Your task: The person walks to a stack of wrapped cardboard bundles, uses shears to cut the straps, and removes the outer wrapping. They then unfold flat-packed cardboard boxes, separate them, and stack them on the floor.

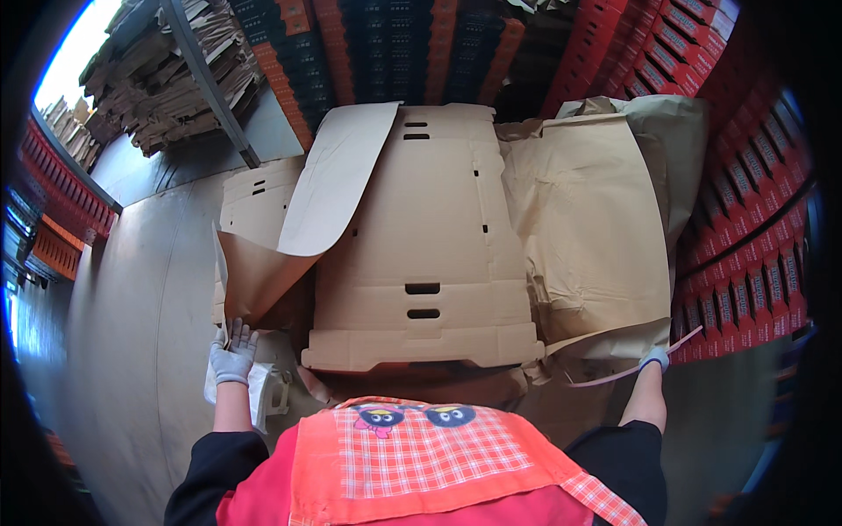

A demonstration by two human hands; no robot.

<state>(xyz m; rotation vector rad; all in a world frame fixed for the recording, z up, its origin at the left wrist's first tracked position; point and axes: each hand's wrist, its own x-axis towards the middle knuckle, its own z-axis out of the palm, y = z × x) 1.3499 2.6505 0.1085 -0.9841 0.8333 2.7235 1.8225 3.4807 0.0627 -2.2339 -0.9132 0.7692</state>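
My left hand (233, 356), in a pale work glove, is at the near edge of a curled sheet of brown paper (263, 273). Its fingers are spread against the paper; whether they pinch it is unclear. On the right, my gloved right hand (654, 359) is closed around a thin pink strap (605, 380), beside the near corner of crumpled kraft paper (592, 217). Between my hands lies a stack of flat, die-cut cardboard box blanks (421, 250), with slots for handholds. The curled sheet's pale flap (342, 177) folds over the stack's left edge.
More cardboard blanks (256, 197) lie left of the stack. Red printed cartons (730, 263) are piled along the right side. Dark and orange cartons (395, 52) stand behind. A metal post (207, 82) rises at the far left, before heaped flattened cardboard (171, 72). A white plastic bag (262, 394) is below my left hand.
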